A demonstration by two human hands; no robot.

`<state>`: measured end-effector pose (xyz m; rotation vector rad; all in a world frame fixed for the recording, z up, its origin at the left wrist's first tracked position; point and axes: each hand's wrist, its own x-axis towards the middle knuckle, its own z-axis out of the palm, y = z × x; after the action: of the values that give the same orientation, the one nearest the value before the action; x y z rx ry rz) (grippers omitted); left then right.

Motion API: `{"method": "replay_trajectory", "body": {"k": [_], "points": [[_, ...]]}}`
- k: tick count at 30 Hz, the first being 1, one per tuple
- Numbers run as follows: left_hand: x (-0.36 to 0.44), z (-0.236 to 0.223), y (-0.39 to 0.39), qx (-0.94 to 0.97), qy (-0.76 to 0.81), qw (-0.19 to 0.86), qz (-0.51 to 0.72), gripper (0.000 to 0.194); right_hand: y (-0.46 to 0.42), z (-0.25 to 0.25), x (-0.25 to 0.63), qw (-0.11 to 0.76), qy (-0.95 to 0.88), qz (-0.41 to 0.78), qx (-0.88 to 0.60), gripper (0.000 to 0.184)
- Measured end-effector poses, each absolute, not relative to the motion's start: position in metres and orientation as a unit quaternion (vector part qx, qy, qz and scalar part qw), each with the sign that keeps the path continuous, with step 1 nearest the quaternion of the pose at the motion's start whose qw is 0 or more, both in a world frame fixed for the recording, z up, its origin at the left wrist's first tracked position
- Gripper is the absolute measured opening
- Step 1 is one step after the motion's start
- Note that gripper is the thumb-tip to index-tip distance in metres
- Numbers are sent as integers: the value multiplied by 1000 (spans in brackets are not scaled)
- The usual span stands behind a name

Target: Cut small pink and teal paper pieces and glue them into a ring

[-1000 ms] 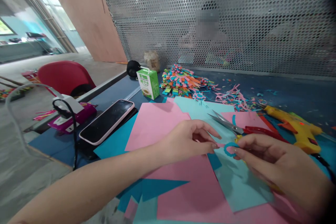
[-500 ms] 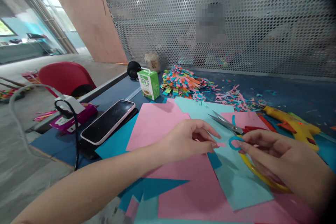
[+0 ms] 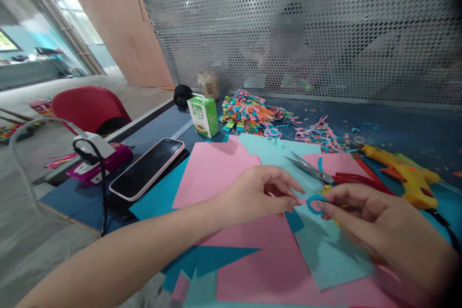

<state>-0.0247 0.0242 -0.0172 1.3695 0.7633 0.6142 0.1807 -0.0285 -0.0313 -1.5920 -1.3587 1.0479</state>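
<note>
My left hand [image 3: 265, 191] pinches a short pink paper strip [image 3: 301, 201] between thumb and fingertips. Between the thumb and forefinger of my right hand [image 3: 378, 226] is a small round paper piece [image 3: 314, 206], blue at the rim and pink in the middle. The strip's end meets or nearly meets its left edge. A yellow curved handle [image 3: 337, 223] shows under my right hand, mostly hidden. Just behind lie scissors with red handles [image 3: 361, 180], blades apart. Pink paper sheets [image 3: 256, 269] and a light-blue sheet [image 3: 330, 257] lie beneath both hands.
A yellow glue gun [image 3: 406, 173] lies at right, its red light on. Behind stand a fringed paper pile [image 3: 247, 113], paper scraps [image 3: 321, 134] and a green-white drink carton [image 3: 203, 116]. At left are a phone [image 3: 147, 168] and a purple power strip [image 3: 97, 163] with cables.
My right hand has brought the round paper piece left and slightly down, closing the gap to the pink strip. The yellow handle is now more hidden. My left hand has barely moved.
</note>
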Motion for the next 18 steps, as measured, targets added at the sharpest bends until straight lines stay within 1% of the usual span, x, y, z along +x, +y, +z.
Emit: {"method": "replay_trajectory", "body": {"k": [12,18], "points": [[-25,-14,24,621,327,662,263,16,-33,-21,170,402,-496,437,-634,31],[-26,-14,24,608,333,668,272,23,-36,-17,167,384,-459,456,-658,30]]}}
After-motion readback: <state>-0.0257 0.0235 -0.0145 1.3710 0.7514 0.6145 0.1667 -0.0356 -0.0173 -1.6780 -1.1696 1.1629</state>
